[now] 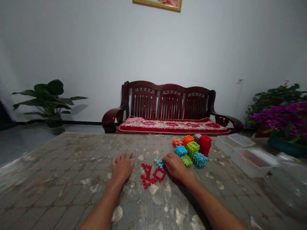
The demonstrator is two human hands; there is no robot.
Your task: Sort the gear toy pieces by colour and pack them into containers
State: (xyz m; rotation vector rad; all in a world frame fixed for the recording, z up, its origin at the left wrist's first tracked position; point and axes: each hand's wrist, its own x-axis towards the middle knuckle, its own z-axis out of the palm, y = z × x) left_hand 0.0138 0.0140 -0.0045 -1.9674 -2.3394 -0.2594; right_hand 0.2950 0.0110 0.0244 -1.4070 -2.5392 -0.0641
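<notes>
Left hand (122, 169) palm down on patterned counter (72, 179), fingers slightly apart, left of red pieces (149, 181); right hand (176, 165) on other side, fingers curled at edge of light blue piece (158, 164), cannot tell whether clamped on it; light blue piece flat on counter, just beyond red pieces, between hands; colored stacks (193, 148) beyond right hand, in orange, green, blue, red; clear plastic boxes (250, 167) farther right; wooden bench (171, 100) behind counter.
</notes>
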